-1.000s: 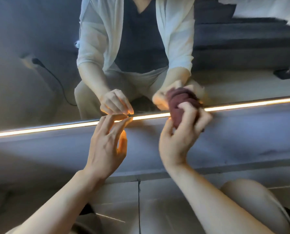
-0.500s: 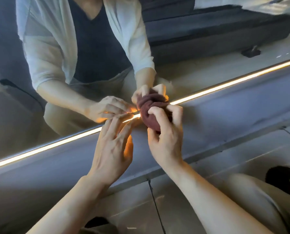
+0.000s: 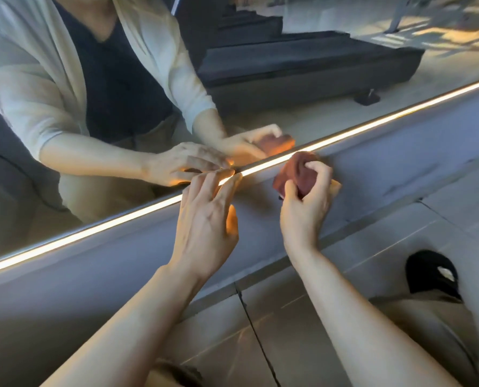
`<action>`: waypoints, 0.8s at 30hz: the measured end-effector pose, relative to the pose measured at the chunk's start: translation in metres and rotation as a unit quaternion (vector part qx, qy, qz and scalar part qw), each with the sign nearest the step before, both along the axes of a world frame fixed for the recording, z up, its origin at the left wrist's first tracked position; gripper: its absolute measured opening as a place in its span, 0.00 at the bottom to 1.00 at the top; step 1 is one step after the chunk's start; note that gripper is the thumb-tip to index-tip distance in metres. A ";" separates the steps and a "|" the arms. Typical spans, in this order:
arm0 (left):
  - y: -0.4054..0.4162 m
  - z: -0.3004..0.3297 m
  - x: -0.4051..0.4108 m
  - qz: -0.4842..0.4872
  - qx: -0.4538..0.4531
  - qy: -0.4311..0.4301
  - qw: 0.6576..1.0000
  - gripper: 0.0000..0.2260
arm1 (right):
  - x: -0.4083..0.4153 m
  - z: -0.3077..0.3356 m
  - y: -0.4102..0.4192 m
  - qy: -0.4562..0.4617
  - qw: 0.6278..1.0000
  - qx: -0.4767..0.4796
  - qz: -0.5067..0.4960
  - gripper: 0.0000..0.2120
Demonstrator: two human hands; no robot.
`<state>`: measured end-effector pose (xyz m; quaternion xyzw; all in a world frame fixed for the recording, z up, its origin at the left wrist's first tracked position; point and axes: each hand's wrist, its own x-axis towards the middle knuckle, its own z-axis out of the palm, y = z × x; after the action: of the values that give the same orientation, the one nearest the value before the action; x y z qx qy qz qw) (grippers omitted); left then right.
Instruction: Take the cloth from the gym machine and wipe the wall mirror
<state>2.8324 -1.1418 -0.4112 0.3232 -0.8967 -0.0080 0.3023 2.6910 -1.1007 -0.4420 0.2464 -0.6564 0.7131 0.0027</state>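
The left hand (image 3: 205,219) rests with fingers spread on the lit strip (image 3: 93,233) at the foot of the large wall mirror (image 3: 65,107). Further right, the right hand (image 3: 305,208) pinches a bunched dark-red soft cloth (image 3: 297,171), held just below the glass. It looks light and limp (easily crumpled), so gripping the whole wad seems best.

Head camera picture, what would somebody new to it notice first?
Probably the glowing light strip along the bottom edge of the wall mirror, running diagonally across the frame. Just right of centre, the right hand grips a bunched dark red cloth against the strip and the grey ledge below it. Beside it the left hand rests its fingertips on the strip, and the mirror doubles both hands.
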 end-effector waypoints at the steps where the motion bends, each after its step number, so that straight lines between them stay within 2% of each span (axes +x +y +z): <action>1: 0.000 0.000 -0.001 0.002 -0.002 0.001 1.000 0.27 | -0.006 0.009 -0.004 -0.042 0.999 -0.004 -0.029 0.20; 2: 0.000 0.000 -0.001 0.004 -0.005 0.002 1.000 0.27 | -0.006 0.015 -0.009 -0.066 0.997 0.001 -0.045 0.20; 4: -0.001 0.000 0.002 0.000 -0.007 0.011 1.000 0.26 | 0.013 0.017 -0.015 -0.045 0.998 0.040 -0.028 0.21; 8: -0.003 0.000 0.013 -0.019 0.004 0.041 0.999 0.19 | 0.059 0.013 0.002 0.051 0.977 0.133 0.160 0.16; 9: -0.003 -0.001 0.015 -0.012 0.008 0.047 0.999 0.19 | 0.054 0.020 0.006 0.059 0.977 0.135 0.153 0.16; 12: 0.001 -0.005 0.018 0.012 0.016 0.052 0.998 0.22 | 0.020 0.054 0.005 0.054 0.994 0.093 0.017 0.18; 14: 0.003 -0.006 0.018 0.019 0.011 0.057 0.998 0.22 | 0.007 0.069 -0.005 0.063 0.993 0.092 -0.039 0.20; 16: 0.002 -0.006 0.015 0.026 0.009 0.064 0.998 0.23 | 0.014 0.064 -0.009 0.122 0.984 0.129 -0.023 0.20; 19: 0.005 -0.005 0.007 0.035 0.019 0.068 0.997 0.23 | 0.035 0.043 -0.004 0.168 0.968 0.162 0.096 0.17; 21: 0.008 -0.006 0.004 0.035 0.022 0.059 0.997 0.24 | 0.034 0.046 -0.003 0.121 0.970 0.159 0.141 0.14; 22: 0.010 -0.006 0.004 0.037 0.019 0.053 0.998 0.25 | 0.029 0.052 -0.001 0.092 0.977 0.137 0.132 0.14; 24: 0.011 -0.001 0.005 0.049 0.019 0.046 0.998 0.26 | 0.009 0.064 0.001 0.048 0.995 0.075 0.046 0.16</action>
<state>2.8373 -1.1303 -0.4126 0.3712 -0.8647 -0.0248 0.3373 2.7003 -1.0994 -0.3776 0.3092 -0.6952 0.6487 -0.0170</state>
